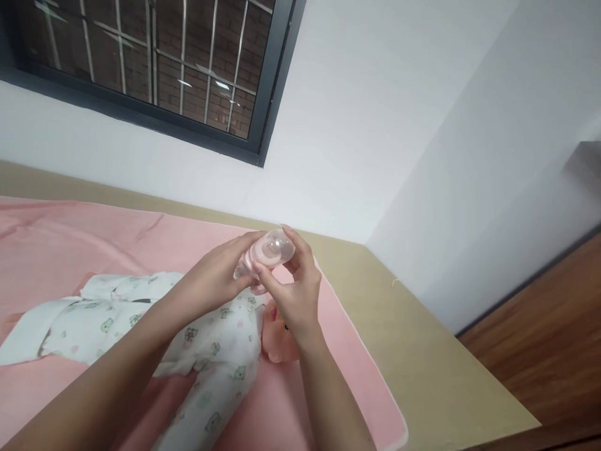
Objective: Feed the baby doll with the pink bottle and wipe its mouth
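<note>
A small baby bottle (257, 255) with a clear cap (280, 245) over its teat is held between both hands, tilted with the cap up to the right. Wrapped around the bottle's body is my left hand (225, 269). The thumb and fingers of my right hand (298, 282) close on the capped end. Below the hands a baby doll (277, 338) lies on its back, dressed in a white patterned suit (220, 338). My right hand and wrist cover part of the doll's head, and my left forearm crosses its body.
A pink mat (357, 376) lies under the doll on a pale wooden tabletop (399, 326). White walls (338, 156) rise behind, with a dark-framed barred window (260, 125) at upper left. Brown wood panelling (544, 338) stands at the right.
</note>
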Motion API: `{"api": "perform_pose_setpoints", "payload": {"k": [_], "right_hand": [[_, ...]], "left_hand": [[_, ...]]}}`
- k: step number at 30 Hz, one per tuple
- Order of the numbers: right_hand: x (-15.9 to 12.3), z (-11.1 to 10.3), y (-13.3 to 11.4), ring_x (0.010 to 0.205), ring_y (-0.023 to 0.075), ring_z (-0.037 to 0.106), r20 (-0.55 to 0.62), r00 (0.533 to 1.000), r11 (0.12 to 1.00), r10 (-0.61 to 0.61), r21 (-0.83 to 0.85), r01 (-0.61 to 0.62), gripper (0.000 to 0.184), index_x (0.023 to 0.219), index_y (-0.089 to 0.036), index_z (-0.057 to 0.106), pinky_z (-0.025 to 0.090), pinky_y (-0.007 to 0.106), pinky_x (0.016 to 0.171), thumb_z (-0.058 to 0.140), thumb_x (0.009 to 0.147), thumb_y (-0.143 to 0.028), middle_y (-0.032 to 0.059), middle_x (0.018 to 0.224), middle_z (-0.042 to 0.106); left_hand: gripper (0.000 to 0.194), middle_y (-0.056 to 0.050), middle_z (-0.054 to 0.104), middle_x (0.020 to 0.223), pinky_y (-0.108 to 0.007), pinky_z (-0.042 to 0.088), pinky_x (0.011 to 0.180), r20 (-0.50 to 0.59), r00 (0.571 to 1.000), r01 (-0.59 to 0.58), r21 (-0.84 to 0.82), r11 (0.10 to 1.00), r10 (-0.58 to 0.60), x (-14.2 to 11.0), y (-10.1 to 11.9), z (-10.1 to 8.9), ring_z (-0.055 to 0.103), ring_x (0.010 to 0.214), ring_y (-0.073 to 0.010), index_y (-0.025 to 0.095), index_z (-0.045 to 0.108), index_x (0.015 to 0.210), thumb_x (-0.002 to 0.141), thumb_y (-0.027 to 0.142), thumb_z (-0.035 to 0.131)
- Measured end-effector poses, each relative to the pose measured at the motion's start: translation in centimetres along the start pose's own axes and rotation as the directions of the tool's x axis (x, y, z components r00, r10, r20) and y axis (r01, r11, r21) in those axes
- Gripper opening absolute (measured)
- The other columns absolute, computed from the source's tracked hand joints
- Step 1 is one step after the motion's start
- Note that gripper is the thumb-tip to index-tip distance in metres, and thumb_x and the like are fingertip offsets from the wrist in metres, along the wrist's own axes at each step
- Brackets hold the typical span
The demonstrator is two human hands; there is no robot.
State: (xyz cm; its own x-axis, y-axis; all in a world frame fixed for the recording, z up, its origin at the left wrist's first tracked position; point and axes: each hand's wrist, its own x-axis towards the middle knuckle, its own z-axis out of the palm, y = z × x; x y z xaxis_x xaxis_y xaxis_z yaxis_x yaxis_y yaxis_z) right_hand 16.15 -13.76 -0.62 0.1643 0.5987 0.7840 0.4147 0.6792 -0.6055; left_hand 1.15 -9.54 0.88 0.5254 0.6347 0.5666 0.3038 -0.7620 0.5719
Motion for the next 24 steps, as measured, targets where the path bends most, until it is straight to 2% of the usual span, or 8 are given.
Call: {"api": "perform_pose_setpoints", "payload": {"k": [5,7,12,15,17,20,22,24], "right_hand": [[-0.3,0.3,-0.3,0.107,0.0178,0.063,0.031,0.999,0.999,0.038,0.029,-0.039,0.057,0.127,-0.03,0.051,0.055,0.034,0.092,0.071,0.074,-0.023,0.0032,0.123,0.061],[-0.2,0.2,-0.4,0.112,0.0181,0.06,-0.007,1.0,0.998,0.028,0.062,-0.027,0.058,0.127,-0.029,0.05,0.053,0.035,0.096,0.072,0.073,-0.023,0.0038,0.127,0.058],[1.0,-1.5,0.5,0.118,0.0178,0.056,-0.109,0.994,0.999,0.019,0.044,-0.014,0.059,0.127,-0.028,0.044,0.047,0.037,0.102,0.07,0.075,-0.026,0.0063,0.13,0.053],[2.3,-3.7,3.7,0.116,0.0174,0.055,-0.116,0.989,0.996,0.088,-0.02,-0.09,0.06,0.127,-0.029,0.04,0.047,0.037,0.1,0.068,0.074,-0.028,0.0063,0.13,0.052],[2.9,-5.4,7.1,0.109,0.0177,0.059,-0.124,0.97,0.969,0.211,-0.103,-0.224,0.062,0.126,-0.028,0.039,0.049,0.038,0.097,0.067,0.072,-0.03,0.0068,0.127,0.054],[2.6,-7.6,12.8,0.096,0.0207,0.061,-0.062,0.908,0.84,0.414,-0.359,-0.408,0.06,0.121,-0.024,0.044,0.05,0.042,0.09,0.068,0.066,-0.03,0.0086,0.118,0.058],[1.5,-8.3,16.0,0.098,0.0223,0.061,-0.013,0.869,0.753,0.495,-0.492,-0.437,0.058,0.119,-0.023,0.047,0.05,0.042,0.088,0.066,0.064,-0.026,0.0092,0.118,0.058],[-0.2,-8.5,18.5,0.101,0.0228,0.06,-0.028,0.85,0.714,0.525,-0.529,-0.458,0.056,0.12,-0.022,0.047,0.05,0.04,0.089,0.062,0.065,-0.023,0.0094,0.116,0.059]], "left_hand": [[0.046,0.001,0.063,0.113,-0.029,0.05,0.077,-0.028,0.998,0.051,0.014,0.999,-0.05,0.1,0.3,0.2,0.062,0.099,-0.0206,0.026,0.053,0.12,0.075,0.028,0.061],[0.042,0.0,0.064,0.111,-0.03,0.049,0.077,-0.04,0.997,0.069,0.049,0.996,-0.067,0.2,0.0,0.1,0.062,0.098,-0.0219,0.026,0.056,0.115,0.074,0.031,0.061],[0.042,0.0,0.066,0.107,-0.032,0.045,0.08,-0.117,0.976,0.197,0.136,0.971,-0.181,0.9,-2.6,-1.3,0.062,0.097,-0.0254,0.025,0.057,0.108,0.067,0.031,0.059],[0.048,-0.001,0.064,0.104,-0.031,0.045,0.074,-0.172,0.938,0.332,0.195,0.923,-0.301,1.0,-5.4,-2.8,0.061,0.095,-0.0268,0.025,0.052,0.11,0.063,0.03,0.058],[0.051,-0.003,0.063,0.104,-0.03,0.044,0.071,-0.184,0.894,0.445,0.237,0.864,-0.409,1.0,-7.5,-3.7,0.06,0.094,-0.0275,0.024,0.049,0.112,0.063,0.03,0.059],[0.049,-0.005,0.062,0.105,-0.031,0.045,0.07,-0.192,0.833,0.553,0.276,0.786,-0.518,0.6,-10.6,-4.5,0.06,0.093,-0.0285,0.022,0.045,0.112,0.066,0.035,0.058],[0.045,-0.006,0.063,0.102,-0.032,0.045,0.068,-0.21,0.813,0.582,0.292,0.759,-0.543,0.1,-12.6,-4.6,0.061,0.091,-0.0302,0.021,0.045,0.108,0.068,0.037,0.057],[0.041,-0.007,0.063,0.094,-0.035,0.044,0.066,-0.234,0.807,0.59,0.312,0.745,-0.542,-0.5,-14.4,-4.6,0.061,0.089,-0.0334,0.02,0.044,0.103,0.067,0.038,0.056]]}}
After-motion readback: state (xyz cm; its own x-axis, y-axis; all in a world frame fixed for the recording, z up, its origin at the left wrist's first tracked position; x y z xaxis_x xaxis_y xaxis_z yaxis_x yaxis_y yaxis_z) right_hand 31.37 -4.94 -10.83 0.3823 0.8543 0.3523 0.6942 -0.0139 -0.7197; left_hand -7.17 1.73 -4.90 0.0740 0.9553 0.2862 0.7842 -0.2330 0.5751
